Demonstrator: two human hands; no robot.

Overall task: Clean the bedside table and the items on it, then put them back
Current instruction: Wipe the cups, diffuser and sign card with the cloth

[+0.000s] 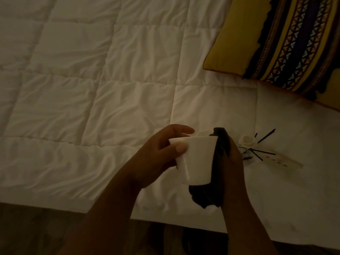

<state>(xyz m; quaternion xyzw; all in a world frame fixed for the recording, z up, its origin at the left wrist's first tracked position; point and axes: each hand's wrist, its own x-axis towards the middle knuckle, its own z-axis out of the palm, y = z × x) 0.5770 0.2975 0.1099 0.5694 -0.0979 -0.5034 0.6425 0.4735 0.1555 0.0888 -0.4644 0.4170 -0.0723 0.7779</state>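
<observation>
My left hand (161,153) grips a white tapered cup-like object (197,159) by its left side, thumb across its face, above the near edge of the bed. My right hand (234,162) presses a dark cloth (211,192) against the object's right side and underside. The cloth wraps over the object's upper right edge too. Just right of my hands, a small reed diffuser (246,146) with a white flower top and thin black sticks lies on the bedcover. A flat pale remote-like item (281,161) lies beside it.
A white quilted bedcover (110,89) fills most of the view. A yellow cushion (279,43) with dark patterned stripes sits at the upper right. The bed's near edge runs along the bottom, with dim floor (36,232) below it.
</observation>
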